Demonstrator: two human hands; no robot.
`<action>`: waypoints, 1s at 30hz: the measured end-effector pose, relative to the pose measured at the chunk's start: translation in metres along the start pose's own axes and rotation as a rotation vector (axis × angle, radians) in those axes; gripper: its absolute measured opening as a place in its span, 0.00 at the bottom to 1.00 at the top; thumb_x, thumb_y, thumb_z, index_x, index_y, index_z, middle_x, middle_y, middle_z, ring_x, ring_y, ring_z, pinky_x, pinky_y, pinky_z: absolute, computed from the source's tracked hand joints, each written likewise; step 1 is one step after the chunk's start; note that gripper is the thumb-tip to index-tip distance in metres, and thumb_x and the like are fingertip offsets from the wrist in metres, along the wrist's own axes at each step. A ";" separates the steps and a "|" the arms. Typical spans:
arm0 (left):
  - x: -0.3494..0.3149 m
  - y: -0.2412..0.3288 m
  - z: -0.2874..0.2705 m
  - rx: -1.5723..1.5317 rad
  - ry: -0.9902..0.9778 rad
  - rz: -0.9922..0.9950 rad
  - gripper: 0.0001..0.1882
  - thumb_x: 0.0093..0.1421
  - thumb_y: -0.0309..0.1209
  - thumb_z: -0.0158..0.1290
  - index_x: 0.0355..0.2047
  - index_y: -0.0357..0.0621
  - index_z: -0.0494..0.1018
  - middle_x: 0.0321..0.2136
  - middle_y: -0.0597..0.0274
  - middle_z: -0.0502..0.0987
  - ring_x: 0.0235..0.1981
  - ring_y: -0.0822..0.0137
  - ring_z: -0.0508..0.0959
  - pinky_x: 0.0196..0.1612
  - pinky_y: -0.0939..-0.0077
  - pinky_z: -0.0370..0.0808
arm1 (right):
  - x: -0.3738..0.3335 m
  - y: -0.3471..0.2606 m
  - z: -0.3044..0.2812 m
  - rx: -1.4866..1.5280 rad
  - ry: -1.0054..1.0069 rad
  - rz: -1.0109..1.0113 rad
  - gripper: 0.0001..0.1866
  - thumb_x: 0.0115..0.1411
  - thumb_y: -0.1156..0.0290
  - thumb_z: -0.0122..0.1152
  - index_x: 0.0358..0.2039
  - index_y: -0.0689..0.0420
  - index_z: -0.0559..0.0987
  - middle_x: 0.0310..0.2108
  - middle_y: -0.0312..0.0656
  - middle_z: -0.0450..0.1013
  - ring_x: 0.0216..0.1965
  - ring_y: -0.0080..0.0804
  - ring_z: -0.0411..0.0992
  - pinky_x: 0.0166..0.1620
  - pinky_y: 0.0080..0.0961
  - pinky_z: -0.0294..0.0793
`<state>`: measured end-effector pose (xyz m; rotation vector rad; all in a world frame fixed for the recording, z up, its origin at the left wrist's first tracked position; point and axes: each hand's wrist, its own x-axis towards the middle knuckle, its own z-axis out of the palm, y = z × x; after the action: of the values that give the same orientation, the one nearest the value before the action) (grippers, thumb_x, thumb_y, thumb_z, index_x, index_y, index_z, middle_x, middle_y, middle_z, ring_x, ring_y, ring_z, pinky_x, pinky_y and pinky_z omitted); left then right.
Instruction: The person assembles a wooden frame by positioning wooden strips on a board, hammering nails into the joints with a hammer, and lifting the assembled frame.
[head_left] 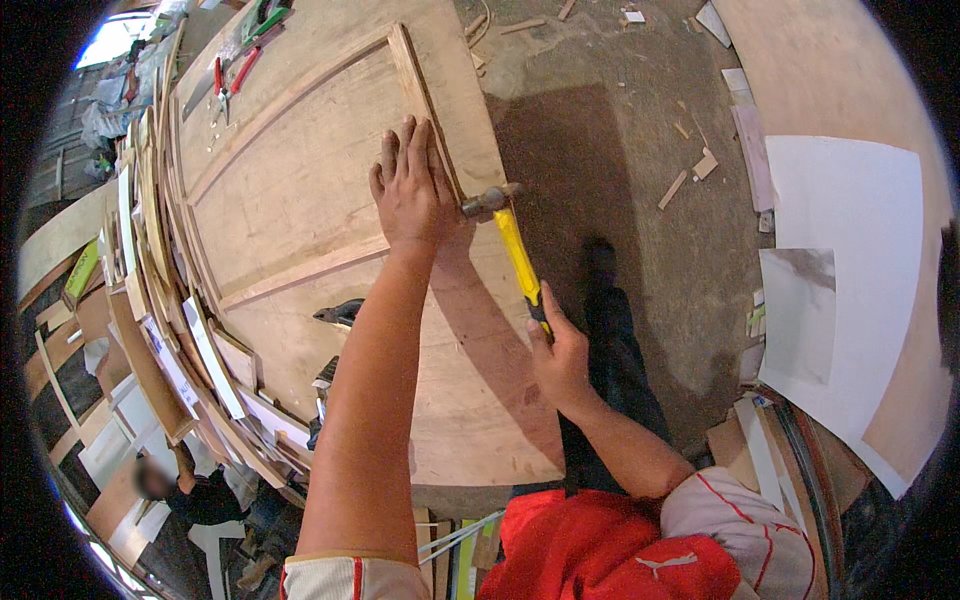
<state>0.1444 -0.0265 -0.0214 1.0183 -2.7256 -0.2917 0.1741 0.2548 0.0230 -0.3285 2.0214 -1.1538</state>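
My left hand (408,195) lies with its fingers stretched out over a thin wooden strip (414,78) at the right side of a rectangular frame. That frame of strips rests on a large plywood sheet (300,165). My right hand (562,358) is wrapped round the lower grip of a hammer (514,250) with a yellow and black handle. The hammer's metal head is just right of my left hand, by the sheet's right edge. Whether the head touches the wood I cannot tell.
Red-handled pliers (236,85) and a saw blade (200,92) lie at the far left. A black tool (340,313) sits beside my left forearm. Stacked boards (150,330) line the left; another person (205,497) is beyond. Wood scraps (706,165) and a white panel (860,230) are right.
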 end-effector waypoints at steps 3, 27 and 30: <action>0.000 0.005 0.001 0.007 0.010 0.021 0.27 0.73 0.38 0.44 0.72 0.58 0.63 0.73 0.65 0.64 0.75 0.52 0.59 0.72 0.46 0.53 | 0.001 0.005 0.006 -0.033 0.093 -0.070 0.31 0.71 0.76 0.58 0.72 0.65 0.62 0.52 0.63 0.78 0.50 0.37 0.80 0.52 0.31 0.77; -0.002 -0.002 0.001 0.003 -0.002 0.018 0.27 0.72 0.39 0.43 0.71 0.58 0.63 0.73 0.64 0.63 0.75 0.52 0.59 0.72 0.42 0.53 | -0.007 -0.009 0.006 0.079 0.066 0.030 0.37 0.65 0.84 0.58 0.74 0.63 0.61 0.52 0.67 0.76 0.54 0.47 0.80 0.52 0.33 0.77; -0.001 -0.002 0.002 0.007 -0.011 0.022 0.27 0.72 0.39 0.43 0.71 0.59 0.63 0.73 0.65 0.63 0.75 0.52 0.59 0.72 0.42 0.53 | -0.010 0.000 0.012 -0.074 0.025 -0.052 0.36 0.65 0.84 0.58 0.73 0.64 0.61 0.52 0.66 0.76 0.54 0.44 0.80 0.52 0.32 0.77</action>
<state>0.1458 -0.0278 -0.0236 0.9902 -2.7477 -0.2848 0.1900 0.2529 0.0244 -0.4073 2.0925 -1.1215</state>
